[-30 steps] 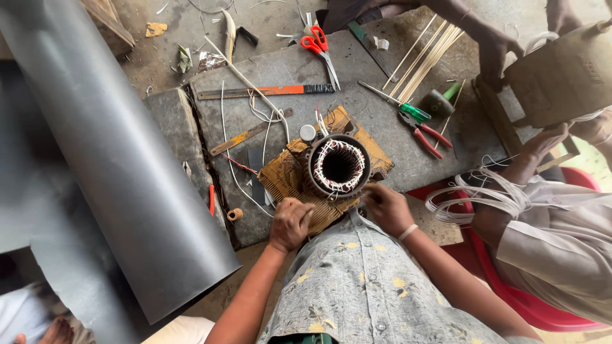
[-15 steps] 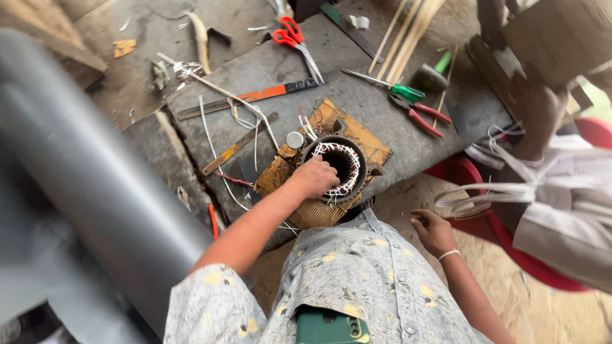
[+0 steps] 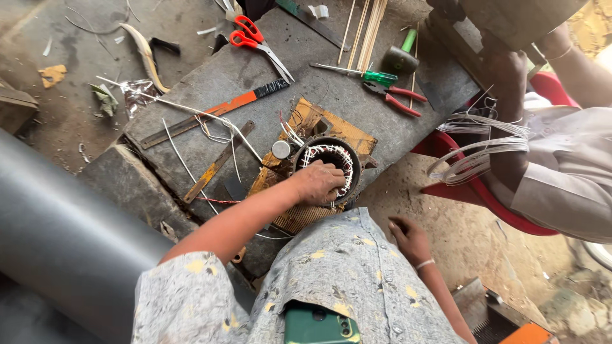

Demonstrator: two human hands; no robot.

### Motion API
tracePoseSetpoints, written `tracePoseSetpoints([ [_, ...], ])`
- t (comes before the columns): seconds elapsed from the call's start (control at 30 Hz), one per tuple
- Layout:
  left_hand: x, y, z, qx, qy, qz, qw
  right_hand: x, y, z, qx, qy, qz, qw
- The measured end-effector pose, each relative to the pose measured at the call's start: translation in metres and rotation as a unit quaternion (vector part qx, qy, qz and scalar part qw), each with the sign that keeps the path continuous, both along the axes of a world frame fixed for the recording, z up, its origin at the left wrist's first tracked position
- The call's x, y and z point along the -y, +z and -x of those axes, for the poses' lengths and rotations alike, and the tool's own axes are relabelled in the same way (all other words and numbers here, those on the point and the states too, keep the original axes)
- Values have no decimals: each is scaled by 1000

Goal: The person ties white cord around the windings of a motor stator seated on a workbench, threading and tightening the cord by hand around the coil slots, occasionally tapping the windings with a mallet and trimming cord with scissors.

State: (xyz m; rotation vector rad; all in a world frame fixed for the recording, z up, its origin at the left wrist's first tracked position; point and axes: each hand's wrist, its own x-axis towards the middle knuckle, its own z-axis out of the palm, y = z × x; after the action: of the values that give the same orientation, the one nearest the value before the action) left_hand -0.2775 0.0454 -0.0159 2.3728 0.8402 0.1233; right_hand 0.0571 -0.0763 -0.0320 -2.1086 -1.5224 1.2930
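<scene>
As the left hand (image 3: pixel 317 183) lay curled over the motor stator (image 3: pixel 331 167) | right hand (image 3: pixel 410 239), at five o'clock, loosely open, held nothing | stator likely heavy, rigid; windings fragile, so grip the outer shell.

Setting: a rough motor-repair workshop at ground level. Stone slab surface (image 3: pixel 357 102) on a dirt floor (image 3: pixel 70 38) carries red-handled scissors (image 3: pixel 255 35), pliers (image 3: pixel 395 95), a screwdriver (image 3: pixel 357 73), a hacksaw blade (image 3: pixel 217 114), wire offcuts and a wound stator (image 3: pixel 331 159).

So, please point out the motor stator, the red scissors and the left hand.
motor stator (image 3: pixel 347 159): head view, on its wound rim.
red scissors (image 3: pixel 245 32): head view, on the handles.
left hand (image 3: pixel 317 183): head view, on its back.
</scene>
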Motion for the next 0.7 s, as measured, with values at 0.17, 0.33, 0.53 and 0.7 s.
tracePoseSetpoints([
  [0.17,25,-3,-4,72,99,53,991,-55,52,74,-55,140,-83,985],
  [0.33,33,-15,-6,115,178,56,976,-85,70,141,-95,103,8,990],
  [0.53,41,-16,-7,242,224,49,943,-83,47,148,-89,112,-64,988],
  [0.7,46,-1,8,176,291,41,939,-75,18,129,-214,87,1,973],
])
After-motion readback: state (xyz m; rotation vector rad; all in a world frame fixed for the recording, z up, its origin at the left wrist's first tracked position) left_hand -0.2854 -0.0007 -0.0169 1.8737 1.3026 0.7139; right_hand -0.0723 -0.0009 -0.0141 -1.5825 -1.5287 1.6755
